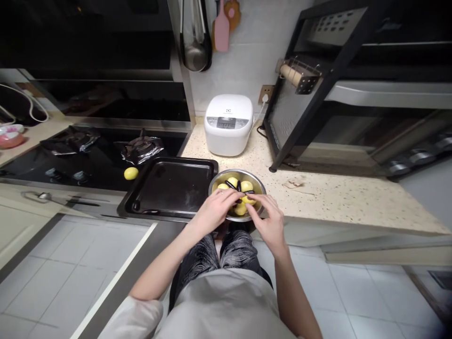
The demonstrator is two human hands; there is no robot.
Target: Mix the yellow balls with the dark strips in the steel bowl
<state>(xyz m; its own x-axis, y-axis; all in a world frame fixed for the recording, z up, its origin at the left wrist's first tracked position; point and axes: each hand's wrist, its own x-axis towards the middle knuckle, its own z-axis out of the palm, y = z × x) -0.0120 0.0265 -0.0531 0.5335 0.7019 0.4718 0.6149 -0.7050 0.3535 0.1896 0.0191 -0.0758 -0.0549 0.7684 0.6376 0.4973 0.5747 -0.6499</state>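
Observation:
A round steel bowl (261, 182) holds several yellow lemons (247, 186) with slender, glossy dark pieces (239, 186) lying among them; their kind is unclear. My left hand (217, 207) reaches over the bowl's near left side, fingers together and bent down at a dark piece, the tips partly hidden. From the right comes my right hand (270, 219), its index fingertip meeting the left fingers near the bowl's middle. Its thumb is spread away from that finger, beside a lemon. Left of the bowl lies a black baking tray (169, 188).
A single lemon (131, 173) rests on the black gas hob (102, 165). Behind the bowl stands a white rice cooker (229, 125). A black metal rack (282, 141) with an oven (353, 136) is at right. A dry brown scrap (294, 183) lies on the speckled counter (339, 200).

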